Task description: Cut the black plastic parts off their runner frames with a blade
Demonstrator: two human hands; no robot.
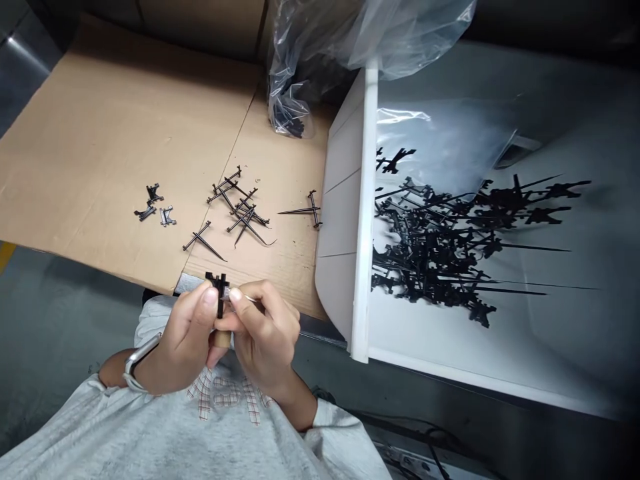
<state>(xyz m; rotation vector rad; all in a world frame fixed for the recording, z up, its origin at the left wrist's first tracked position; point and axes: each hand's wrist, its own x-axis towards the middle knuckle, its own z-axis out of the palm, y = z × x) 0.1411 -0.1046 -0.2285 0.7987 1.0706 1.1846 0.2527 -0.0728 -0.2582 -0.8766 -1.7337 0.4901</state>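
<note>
My left hand (187, 337) pinches a small black plastic cross-shaped part (219, 291) upright between thumb and fingers. My right hand (265, 333) presses in from the other side, its thumb and forefinger on a thin silver metal piece (227, 292) against that part. A short tan cylindrical handle (221, 340) shows below the fingers, and I cannot tell which hand holds it. Loose black spiked parts (240, 210) lie on the cardboard sheet (100, 167) beyond my hands, with several shorter pieces (155, 203) to their left.
A white bin (361, 200) stands to the right, heaped with black spiked parts (440, 240) on a plastic liner. A clear plastic bag (295, 80) with a few black parts hangs over the cardboard's far edge. A grey floor lies below the cardboard at left.
</note>
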